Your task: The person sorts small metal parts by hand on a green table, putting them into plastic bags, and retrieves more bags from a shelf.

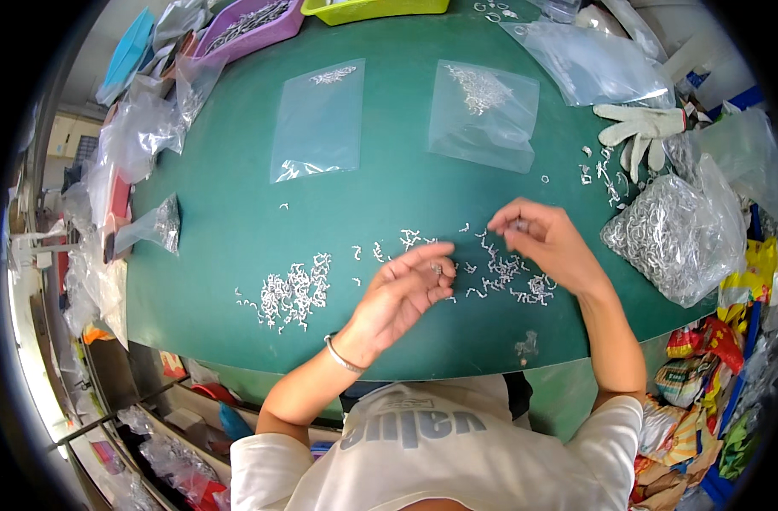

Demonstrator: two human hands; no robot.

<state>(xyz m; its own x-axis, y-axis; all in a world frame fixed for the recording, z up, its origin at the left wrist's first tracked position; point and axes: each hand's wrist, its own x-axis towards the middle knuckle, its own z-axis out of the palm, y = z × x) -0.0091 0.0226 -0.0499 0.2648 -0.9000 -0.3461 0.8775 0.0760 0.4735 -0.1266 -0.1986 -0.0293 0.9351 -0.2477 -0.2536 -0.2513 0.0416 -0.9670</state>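
My left hand [391, 298] is turned partly palm up over the green table, its fingers curled. A small silvery metal piece [437, 270] shows between them. To its right, my right hand [547, 240] hovers with bent fingers, and something small and silvery glints at the fingertips. Beneath and between the hands lie loose small bent metal pieces [501, 269]. A larger pile of the same kind of piece [293, 292] lies left of my left hand. A few single pieces [378, 251] are scattered between the pile and the hands.
Two clear plastic bags [318, 119] [483, 140] lie flat farther back, metal pieces inside each. At right are a bulging bag of metal pieces [670, 238] and a white glove [640, 129]. Purple [244, 30] and yellow-green [374, 8] trays stand at the far edge.
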